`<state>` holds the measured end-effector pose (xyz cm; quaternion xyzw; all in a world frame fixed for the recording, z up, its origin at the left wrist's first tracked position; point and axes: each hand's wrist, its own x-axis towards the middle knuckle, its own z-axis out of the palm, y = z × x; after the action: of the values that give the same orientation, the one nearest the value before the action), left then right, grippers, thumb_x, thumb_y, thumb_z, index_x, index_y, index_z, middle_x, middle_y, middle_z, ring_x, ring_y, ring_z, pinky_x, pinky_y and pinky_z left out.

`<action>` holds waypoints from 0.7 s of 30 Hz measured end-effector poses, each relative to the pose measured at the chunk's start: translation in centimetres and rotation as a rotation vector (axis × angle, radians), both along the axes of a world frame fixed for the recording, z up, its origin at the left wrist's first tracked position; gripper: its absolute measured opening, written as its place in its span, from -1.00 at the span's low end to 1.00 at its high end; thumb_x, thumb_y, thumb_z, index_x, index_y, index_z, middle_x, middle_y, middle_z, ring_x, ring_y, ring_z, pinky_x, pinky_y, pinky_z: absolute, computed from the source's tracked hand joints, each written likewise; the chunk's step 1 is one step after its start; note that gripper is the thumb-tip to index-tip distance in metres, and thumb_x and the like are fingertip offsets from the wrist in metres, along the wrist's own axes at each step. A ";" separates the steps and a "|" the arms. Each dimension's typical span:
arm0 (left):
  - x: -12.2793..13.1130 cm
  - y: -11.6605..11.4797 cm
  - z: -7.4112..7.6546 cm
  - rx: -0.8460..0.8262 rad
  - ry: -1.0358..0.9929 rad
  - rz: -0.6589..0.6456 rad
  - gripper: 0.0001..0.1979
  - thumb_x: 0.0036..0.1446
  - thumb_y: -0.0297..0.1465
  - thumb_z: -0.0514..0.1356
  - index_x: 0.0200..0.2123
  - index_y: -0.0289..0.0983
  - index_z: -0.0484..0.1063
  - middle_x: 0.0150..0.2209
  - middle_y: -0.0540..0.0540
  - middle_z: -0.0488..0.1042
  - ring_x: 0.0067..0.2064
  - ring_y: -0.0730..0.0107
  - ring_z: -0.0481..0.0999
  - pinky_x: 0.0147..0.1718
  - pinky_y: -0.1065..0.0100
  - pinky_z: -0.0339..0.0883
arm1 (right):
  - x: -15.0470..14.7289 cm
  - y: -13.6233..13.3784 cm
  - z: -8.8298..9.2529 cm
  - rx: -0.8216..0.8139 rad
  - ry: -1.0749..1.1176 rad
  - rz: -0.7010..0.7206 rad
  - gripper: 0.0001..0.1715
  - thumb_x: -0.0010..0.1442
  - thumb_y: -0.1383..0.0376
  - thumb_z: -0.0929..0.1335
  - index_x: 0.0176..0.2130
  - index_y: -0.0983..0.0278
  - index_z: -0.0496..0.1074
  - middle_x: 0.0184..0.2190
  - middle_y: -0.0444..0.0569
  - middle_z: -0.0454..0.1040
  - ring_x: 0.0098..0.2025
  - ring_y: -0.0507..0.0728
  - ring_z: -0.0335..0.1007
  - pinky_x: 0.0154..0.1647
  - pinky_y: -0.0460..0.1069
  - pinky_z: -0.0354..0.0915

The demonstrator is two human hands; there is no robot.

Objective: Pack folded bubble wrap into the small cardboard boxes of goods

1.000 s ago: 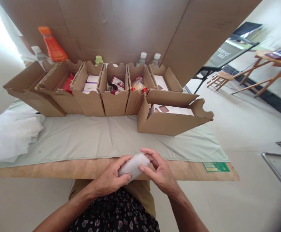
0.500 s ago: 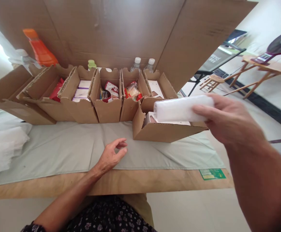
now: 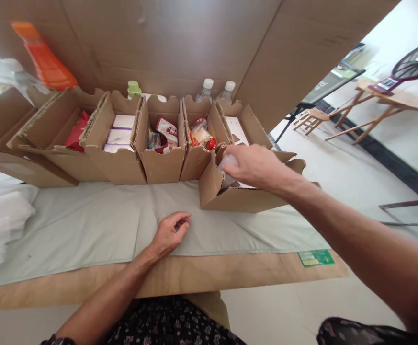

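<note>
My right hand (image 3: 250, 165) reaches into the front cardboard box (image 3: 209, 191), closed on a white plastic-wrapped packet (image 3: 226, 165). Most of the packet is hidden by the fingers and the box wall. White card with brown marks shows inside that box under the hand. My left hand (image 3: 171, 234) rests on the pale green cloth (image 3: 97, 225), holding nothing. Its fingers are loosely curled, with a gap between thumb and forefinger.
Behind stands a row of open cardboard boxes with a red packet (image 3: 77, 132), purple-edged white packs (image 3: 118, 136) and snack bags (image 3: 167, 132). An orange bottle (image 3: 47, 62) and clear bottles (image 3: 205, 90) stand behind them. White plastic bags (image 3: 4, 220) lie left.
My right hand has moved left and down, taking the white packet from above the front box into it. My left hand stays in place, its fingers curled slightly more.
</note>
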<state>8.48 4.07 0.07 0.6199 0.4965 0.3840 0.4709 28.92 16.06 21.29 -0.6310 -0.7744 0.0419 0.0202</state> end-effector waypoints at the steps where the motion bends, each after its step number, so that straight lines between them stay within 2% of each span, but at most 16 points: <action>1: 0.0 0.0 0.0 0.016 0.006 -0.005 -0.69 0.18 -0.37 0.16 -0.06 -0.29 0.59 -0.22 -0.16 0.68 -0.25 0.30 0.62 -0.24 0.32 0.51 | 0.1 0.0 -0.4 -0.015 -0.002 -0.009 -0.77 0.13 0.29 0.39 -0.20 0.26 0.59 -0.37 0.06 0.58 -0.20 0.30 0.54 -0.14 0.10 0.37; 3: 0.1 0.0 0.0 0.049 0.015 -0.016 -0.71 0.18 -0.38 0.16 -0.08 -0.28 0.60 -0.24 -0.15 0.67 -0.27 0.30 0.60 -0.22 0.30 0.51 | 0.9 -0.2 -0.6 -0.108 0.059 0.014 -0.77 0.18 0.21 0.37 -0.21 0.26 0.57 -0.34 0.05 0.61 -0.25 0.24 0.54 -0.23 0.05 0.35; 5: 0.1 -0.1 0.0 0.078 0.022 -0.026 -0.72 0.17 -0.39 0.17 -0.11 -0.27 0.60 -0.25 -0.14 0.66 -0.28 0.31 0.59 -0.19 0.28 0.51 | 2.0 -0.4 -0.2 -0.259 0.175 0.068 -0.69 0.22 0.14 0.34 -0.13 0.24 0.56 -0.37 -0.02 0.63 -0.37 0.16 0.51 -0.37 -0.01 0.30; 7: 0.2 -0.1 0.1 0.099 0.028 -0.033 -0.73 0.16 -0.39 0.18 -0.11 -0.27 0.60 -0.25 -0.14 0.65 -0.29 0.32 0.58 -0.16 0.27 0.51 | 2.8 -0.5 0.1 -0.333 0.228 0.116 -0.64 0.20 0.16 0.34 -0.06 0.22 0.56 -0.40 -0.08 0.63 -0.44 0.11 0.47 -0.44 -0.03 0.25; 9: 0.2 -0.1 0.0 0.111 0.035 -0.035 -0.74 0.17 -0.38 0.18 -0.12 -0.26 0.60 -0.26 -0.13 0.64 -0.29 0.32 0.57 -0.14 0.26 0.50 | 3.1 -0.3 -0.2 -0.298 0.170 0.169 -0.69 0.15 0.23 0.36 -0.12 0.19 0.60 -0.42 -0.11 0.62 -0.46 0.09 0.44 -0.44 -0.04 0.22; 11: 0.2 0.0 -0.1 0.118 0.042 -0.033 -0.74 0.17 -0.38 0.18 -0.12 -0.25 0.60 -0.26 -0.12 0.64 -0.28 0.32 0.57 -0.14 0.26 0.49 | 2.7 0.2 -0.8 -0.252 0.075 0.201 -0.80 0.11 0.27 0.38 -0.27 0.18 0.63 -0.45 -0.11 0.61 -0.47 0.09 0.42 -0.42 -0.03 0.20; 14: 0.3 0.2 -0.3 0.129 0.052 -0.025 -0.75 0.18 -0.36 0.17 -0.13 -0.23 0.60 -0.27 -0.11 0.63 -0.28 0.31 0.57 -0.16 0.27 0.49 | 2.0 0.7 -1.1 -0.247 0.018 0.158 -0.83 0.12 0.29 0.39 -0.32 0.17 0.64 -0.46 -0.12 0.61 -0.45 0.09 0.41 -0.36 -0.01 0.21; 17: 0.2 -0.2 0.0 0.145 0.056 -0.019 -0.76 0.19 -0.36 0.16 -0.14 -0.24 0.59 -0.28 -0.11 0.62 -0.27 0.31 0.58 -0.17 0.28 0.49 | 2.9 -0.6 0.1 -0.111 0.132 0.079 -0.82 0.16 0.27 0.38 -0.29 0.18 0.64 -0.44 -0.14 0.61 -0.42 0.08 0.43 -0.33 -0.01 0.24; 19: 0.2 -0.9 0.8 0.148 0.059 0.018 -0.76 0.20 -0.37 0.16 -0.14 -0.26 0.58 -0.26 -0.14 0.62 -0.24 0.29 0.58 -0.22 0.29 0.49 | 5.1 -3.0 0.9 0.101 0.298 0.003 -0.80 0.20 0.23 0.39 -0.26 0.19 0.64 -0.37 -0.11 0.64 -0.35 0.09 0.48 -0.28 -0.01 0.31; 21: 0.3 -2.0 2.2 0.135 0.067 0.068 -0.74 0.23 -0.38 0.15 -0.07 -0.26 0.57 -0.14 -0.19 0.61 -0.15 0.24 0.59 -0.31 0.34 0.48 | 8.4 -6.0 0.6 0.385 0.459 -0.114 -0.76 0.23 0.18 0.40 -0.20 0.21 0.65 -0.25 -0.04 0.67 -0.23 0.13 0.55 -0.15 0.03 0.40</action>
<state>8.78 2.09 2.27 0.6455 0.5059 0.4111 0.3980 37.32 10.06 21.92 -0.6322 -0.7065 0.0347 0.3164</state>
